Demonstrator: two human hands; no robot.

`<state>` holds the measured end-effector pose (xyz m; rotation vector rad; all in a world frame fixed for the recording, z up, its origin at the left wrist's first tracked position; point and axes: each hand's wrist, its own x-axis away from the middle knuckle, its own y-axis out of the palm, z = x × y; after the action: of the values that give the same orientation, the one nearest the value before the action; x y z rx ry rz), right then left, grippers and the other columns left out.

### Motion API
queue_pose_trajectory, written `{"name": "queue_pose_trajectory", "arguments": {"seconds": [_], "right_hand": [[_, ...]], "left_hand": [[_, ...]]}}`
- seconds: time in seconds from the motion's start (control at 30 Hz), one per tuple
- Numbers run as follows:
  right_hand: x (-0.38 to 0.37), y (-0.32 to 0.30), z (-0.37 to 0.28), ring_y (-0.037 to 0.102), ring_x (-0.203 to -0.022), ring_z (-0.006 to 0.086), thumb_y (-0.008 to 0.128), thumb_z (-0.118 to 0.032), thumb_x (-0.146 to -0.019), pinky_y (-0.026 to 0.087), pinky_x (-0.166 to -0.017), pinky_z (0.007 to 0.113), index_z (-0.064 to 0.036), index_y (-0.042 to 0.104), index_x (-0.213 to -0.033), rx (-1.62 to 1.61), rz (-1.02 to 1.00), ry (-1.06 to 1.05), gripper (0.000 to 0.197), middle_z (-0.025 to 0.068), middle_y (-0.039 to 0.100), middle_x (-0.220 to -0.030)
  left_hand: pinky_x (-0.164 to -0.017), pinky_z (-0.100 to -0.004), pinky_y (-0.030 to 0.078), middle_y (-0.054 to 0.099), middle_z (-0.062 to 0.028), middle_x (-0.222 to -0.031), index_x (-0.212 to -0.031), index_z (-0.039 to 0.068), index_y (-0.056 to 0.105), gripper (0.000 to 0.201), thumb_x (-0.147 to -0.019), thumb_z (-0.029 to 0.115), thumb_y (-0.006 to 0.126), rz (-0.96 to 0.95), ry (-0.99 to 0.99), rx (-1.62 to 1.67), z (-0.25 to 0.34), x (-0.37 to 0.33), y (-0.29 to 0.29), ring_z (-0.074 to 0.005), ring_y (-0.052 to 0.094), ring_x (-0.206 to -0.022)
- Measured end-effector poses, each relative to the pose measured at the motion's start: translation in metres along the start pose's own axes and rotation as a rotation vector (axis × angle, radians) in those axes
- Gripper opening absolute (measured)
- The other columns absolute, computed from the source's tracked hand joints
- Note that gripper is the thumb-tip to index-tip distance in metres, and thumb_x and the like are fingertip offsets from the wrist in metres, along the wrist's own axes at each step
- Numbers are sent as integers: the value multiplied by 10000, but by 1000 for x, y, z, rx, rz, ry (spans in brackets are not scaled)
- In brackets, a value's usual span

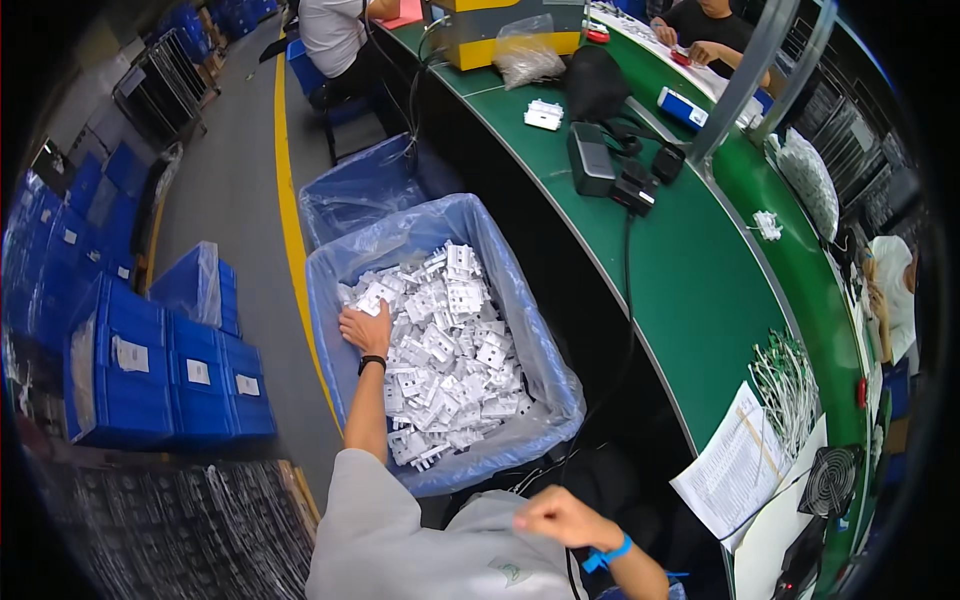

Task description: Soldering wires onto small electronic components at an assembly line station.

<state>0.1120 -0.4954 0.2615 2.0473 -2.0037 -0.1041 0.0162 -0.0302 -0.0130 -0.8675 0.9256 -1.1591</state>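
Broadly, a green table [690,290] sweeps down the right half of the view, its edge bent by the lens; it carries a yellow-and-grey box [510,38] at the far end, a clear bag [528,65], a white fitting [543,115], a dark grey block [592,160] with black cables, and nearer, printed sheets [735,470] beside a bundle of white wires [785,395]; on the left, a grey floor [230,170] is crossed by a yellow line [290,220], with blue crates [140,390] stacked beyond it; a person in a white top [335,45] sits at the far end, and another in a dark top [715,42] works across the table.

Between line and table stands a blue bin [540,350] with a clear liner, heaped with white plastic parts [440,350]; the left arm reaches forward from a grey sleeve, black band at the wrist, and the left hand [367,325] lies palm down at the heap's left side, fingers touching a part; I cannot tell whether they grip it; the right hand [560,515] hangs before the torso, elbow bent, blue band at the wrist, its blurred fingers curled inward; whether they pinch anything I cannot tell.
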Motion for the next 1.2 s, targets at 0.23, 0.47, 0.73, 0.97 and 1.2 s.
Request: {"name": "queue_pose_trajectory", "arguments": {"seconds": [0.23,0.47,0.73,0.97,1.2], "right_hand": [[-90,-50,77,380,-575,64,617,-365,-1027,327,-529,294,-38,528,-631,102,24,339,520,-46,438,-582],[-194,-86,143,548,-619,149,653,-336,-958,446,-594,353,-1,617,-719,252,171,291,413,38,577,-621],[-219,-119,178,586,-1108,445,703,-293,-862,487,-942,520,21,532,-1257,985,585,191,533,281,581,-1199],[-240,-127,189,448,-1316,504,693,-327,-877,383,-1116,540,56,263,-1520,754,646,481,863,336,437,-1430],[-277,-151,171,393,-1399,498,678,-270,-911,331,-1181,505,62,286,-1519,817,771,256,796,353,415,-1491]], "left_hand": [[-1080,-529,382,518,-335,-1334,-1423,-114,372,1035,-746,526,825,-19,-31,328,-12,23,6,-473,526,-1234],[-1050,-500,427,548,-296,-1326,-1438,-21,419,901,-742,392,816,-346,363,234,-32,75,7,-473,534,-1216],[-997,-492,464,649,-240,-1175,-1360,48,539,760,-704,330,801,-624,712,269,-24,117,-47,-424,587,-1133],[-1025,-441,476,671,-226,-1208,-1242,39,671,565,-793,356,804,-994,853,443,10,150,-58,-386,613,-1148],[-1161,-510,299,466,-295,-1455,-1393,-31,488,702,-925,452,689,-187,363,244,16,-2,-10,-426,407,-1376]]}}
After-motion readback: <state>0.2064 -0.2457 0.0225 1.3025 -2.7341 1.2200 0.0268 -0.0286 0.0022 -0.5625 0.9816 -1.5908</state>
